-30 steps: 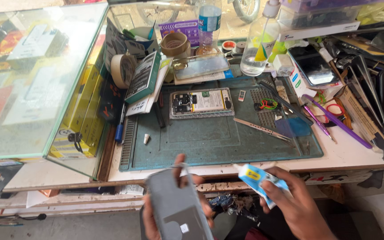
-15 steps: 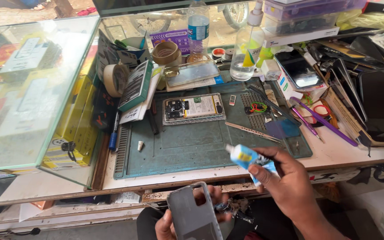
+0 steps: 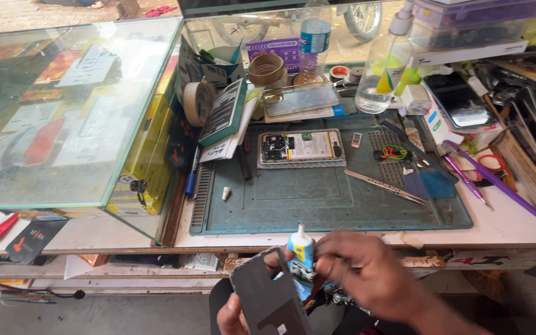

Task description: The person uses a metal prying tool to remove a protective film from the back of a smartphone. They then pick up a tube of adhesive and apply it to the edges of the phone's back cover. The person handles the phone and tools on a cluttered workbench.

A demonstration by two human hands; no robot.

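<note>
A white workbench (image 3: 504, 226) is seen, on which a dark green work mat (image 3: 317, 198) is laid. On the mat, an opened phone (image 3: 301, 148) with its insides exposed is placed near the far edge, and metal tweezers (image 3: 384, 187) are laid to its right. 2 purple tools (image 3: 494, 180) are set on the bench at the right, and a glass display case (image 3: 63, 105) is stood at the left.
</note>
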